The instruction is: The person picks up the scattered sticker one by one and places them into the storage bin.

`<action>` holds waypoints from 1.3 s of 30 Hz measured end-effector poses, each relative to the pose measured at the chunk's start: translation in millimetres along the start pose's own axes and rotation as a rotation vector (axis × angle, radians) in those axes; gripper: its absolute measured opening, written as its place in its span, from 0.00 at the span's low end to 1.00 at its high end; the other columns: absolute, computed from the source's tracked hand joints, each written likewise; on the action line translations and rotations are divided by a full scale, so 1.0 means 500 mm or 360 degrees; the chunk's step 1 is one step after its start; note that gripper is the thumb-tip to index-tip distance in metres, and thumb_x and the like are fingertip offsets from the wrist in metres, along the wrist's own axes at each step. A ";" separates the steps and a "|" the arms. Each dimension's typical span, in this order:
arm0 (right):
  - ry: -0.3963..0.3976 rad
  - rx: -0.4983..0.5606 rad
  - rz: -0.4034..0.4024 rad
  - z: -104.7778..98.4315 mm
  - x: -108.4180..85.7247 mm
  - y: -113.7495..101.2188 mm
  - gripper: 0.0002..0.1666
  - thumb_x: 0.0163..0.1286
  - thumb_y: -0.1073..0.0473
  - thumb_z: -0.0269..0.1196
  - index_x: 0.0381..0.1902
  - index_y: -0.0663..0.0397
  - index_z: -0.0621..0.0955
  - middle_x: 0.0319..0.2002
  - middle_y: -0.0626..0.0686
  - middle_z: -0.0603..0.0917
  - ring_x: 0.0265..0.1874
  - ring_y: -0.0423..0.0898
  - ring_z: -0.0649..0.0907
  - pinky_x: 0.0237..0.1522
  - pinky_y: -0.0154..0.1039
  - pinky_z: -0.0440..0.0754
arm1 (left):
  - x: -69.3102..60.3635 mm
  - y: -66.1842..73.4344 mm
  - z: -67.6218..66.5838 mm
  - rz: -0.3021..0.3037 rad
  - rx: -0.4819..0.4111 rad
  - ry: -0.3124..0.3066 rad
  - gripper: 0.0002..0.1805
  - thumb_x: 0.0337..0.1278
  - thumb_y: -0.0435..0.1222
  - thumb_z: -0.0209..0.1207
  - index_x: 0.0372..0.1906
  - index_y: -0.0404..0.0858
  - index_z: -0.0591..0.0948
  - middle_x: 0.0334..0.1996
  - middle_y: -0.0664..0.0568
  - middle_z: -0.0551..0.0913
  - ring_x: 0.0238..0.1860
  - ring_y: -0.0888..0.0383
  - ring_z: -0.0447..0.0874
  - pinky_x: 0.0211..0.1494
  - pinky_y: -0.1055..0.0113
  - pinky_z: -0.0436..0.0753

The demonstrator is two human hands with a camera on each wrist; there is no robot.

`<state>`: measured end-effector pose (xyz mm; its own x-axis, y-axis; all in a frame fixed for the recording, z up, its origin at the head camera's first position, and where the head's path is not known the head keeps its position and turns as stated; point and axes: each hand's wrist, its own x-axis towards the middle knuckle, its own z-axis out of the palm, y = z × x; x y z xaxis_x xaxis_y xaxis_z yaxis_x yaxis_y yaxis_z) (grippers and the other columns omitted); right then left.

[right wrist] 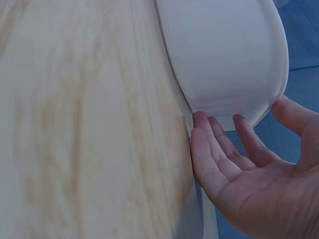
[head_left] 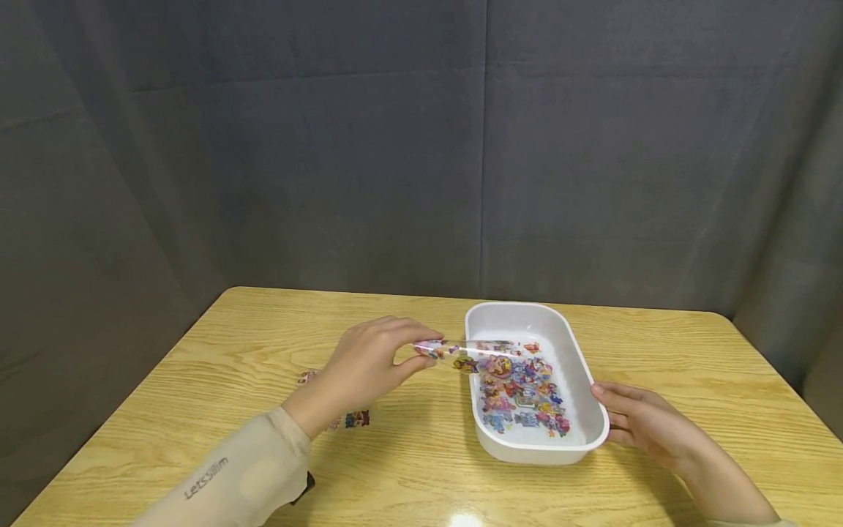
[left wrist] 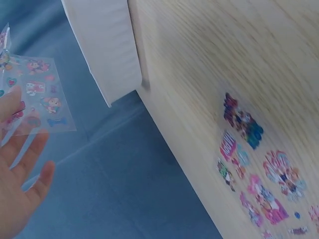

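Observation:
In the head view, my left hand pinches a clear sticker sheet between thumb and fingers, and the sheet reaches over the left rim of a white plastic tub. Colourful cartoon stickers lie inside that tub. My right hand holds the tub's right side, thumb at the rim and the other fingers against the outer wall, as the right wrist view also shows. More clear sticker sheets lie on the table, partly hidden behind the left forearm in the head view.
The wood-grain table carries the tub right of its middle. Behind it hangs a dark grey curtain, which also runs along both sides. A dark band shows at the left wrist.

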<state>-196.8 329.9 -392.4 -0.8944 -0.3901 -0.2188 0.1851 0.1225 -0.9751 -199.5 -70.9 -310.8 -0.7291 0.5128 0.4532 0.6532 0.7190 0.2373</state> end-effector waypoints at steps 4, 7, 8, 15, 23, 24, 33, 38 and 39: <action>-0.0007 0.0001 0.0001 0.000 0.000 -0.001 0.40 0.81 0.53 0.48 0.69 0.86 0.50 0.49 0.48 0.83 0.47 0.42 0.85 0.49 0.41 0.83 | 0.009 0.006 0.007 0.0022 -0.0005 0.0006 0.18 0.60 0.47 0.67 0.56 0.55 0.84 0.52 0.62 0.84 0.52 0.62 0.82 0.52 0.59 0.82; -0.0007 0.0009 0.0007 -0.001 0.000 -0.001 0.40 0.81 0.53 0.48 0.69 0.85 0.51 0.49 0.48 0.83 0.47 0.42 0.85 0.49 0.41 0.83 | 0.015 0.011 0.013 0.0041 -0.0010 0.0005 0.18 0.60 0.47 0.67 0.56 0.54 0.84 0.51 0.62 0.85 0.52 0.62 0.82 0.51 0.59 0.82; -0.0010 0.0011 0.0007 -0.001 0.000 -0.001 0.40 0.81 0.53 0.48 0.69 0.85 0.51 0.49 0.47 0.83 0.47 0.42 0.85 0.49 0.41 0.83 | 0.017 0.013 0.015 0.0050 -0.0014 0.0005 0.18 0.60 0.47 0.67 0.56 0.54 0.84 0.51 0.62 0.85 0.52 0.62 0.82 0.51 0.59 0.82; -0.0024 0.0012 -0.0006 -0.002 0.001 -0.003 0.40 0.81 0.53 0.48 0.69 0.86 0.51 0.49 0.48 0.83 0.47 0.42 0.85 0.49 0.41 0.83 | 0.030 0.027 0.030 0.0076 -0.0015 -0.0054 0.19 0.60 0.48 0.67 0.55 0.52 0.85 0.52 0.61 0.85 0.53 0.61 0.82 0.53 0.59 0.81; -0.0004 -0.0001 0.0012 0.001 -0.002 -0.003 0.41 0.82 0.53 0.48 0.69 0.87 0.49 0.49 0.48 0.84 0.47 0.42 0.85 0.50 0.40 0.83 | 0.038 0.043 0.045 0.0086 -0.0040 -0.0100 0.20 0.59 0.49 0.66 0.56 0.53 0.85 0.52 0.61 0.85 0.54 0.60 0.82 0.55 0.58 0.80; -0.0007 -0.0002 0.0012 0.001 -0.002 -0.003 0.40 0.82 0.53 0.48 0.69 0.87 0.50 0.49 0.48 0.84 0.47 0.42 0.85 0.50 0.40 0.83 | 0.038 0.045 0.048 0.0090 -0.0042 -0.0110 0.20 0.60 0.49 0.66 0.57 0.53 0.84 0.53 0.60 0.84 0.54 0.60 0.82 0.55 0.58 0.80; -0.0027 0.0009 -0.0006 0.003 -0.001 -0.002 0.39 0.82 0.53 0.47 0.68 0.87 0.50 0.49 0.48 0.84 0.47 0.42 0.85 0.50 0.41 0.83 | 0.046 0.068 0.066 0.0125 -0.0007 -0.0184 0.19 0.62 0.47 0.65 0.58 0.53 0.83 0.55 0.61 0.83 0.56 0.61 0.81 0.55 0.59 0.80; -0.0026 0.0016 -0.0003 0.001 0.000 -0.002 0.38 0.82 0.53 0.48 0.68 0.85 0.52 0.48 0.48 0.84 0.47 0.43 0.85 0.50 0.41 0.83 | 0.052 0.078 0.078 0.0117 0.0035 -0.0244 0.19 0.63 0.49 0.64 0.58 0.54 0.83 0.56 0.61 0.83 0.56 0.61 0.81 0.56 0.60 0.79; -0.0024 0.0016 -0.0002 0.001 0.000 -0.001 0.38 0.82 0.53 0.48 0.68 0.85 0.53 0.48 0.48 0.84 0.47 0.43 0.85 0.50 0.41 0.83 | 0.054 0.079 0.080 0.0118 0.0043 -0.0253 0.19 0.63 0.49 0.64 0.58 0.55 0.83 0.56 0.61 0.83 0.56 0.61 0.80 0.56 0.60 0.79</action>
<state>-196.6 329.3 -391.7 -0.8884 -0.4038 -0.2182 0.1882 0.1131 -0.9756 -201.5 -9.9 -323.7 -0.7038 0.6309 0.3264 0.7021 0.6879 0.1840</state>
